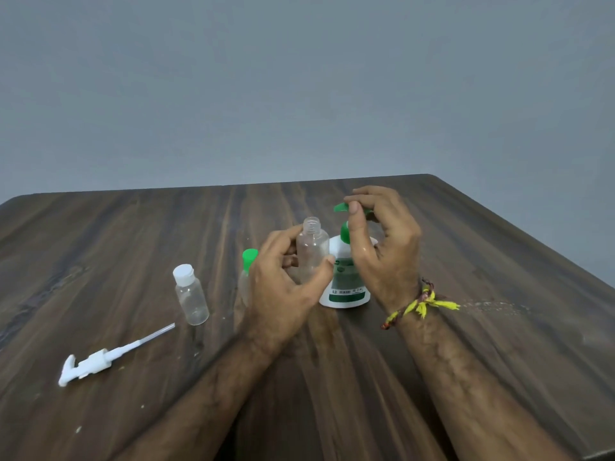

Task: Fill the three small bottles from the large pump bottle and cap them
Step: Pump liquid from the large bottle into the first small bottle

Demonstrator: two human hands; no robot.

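Note:
My left hand grips an uncapped clear small bottle, held upright just under the green spout of the large white pump bottle. My right hand is on the green pump head, thumb and fingers curled over it. A second clear small bottle with a white cap stands to the left. A third small bottle with a green cap stands behind my left hand, mostly hidden.
A loose white pump dispenser with its long tube lies on the dark wooden table at the front left. Small pale specks dot the tabletop. A grey wall rises behind the table's far edge.

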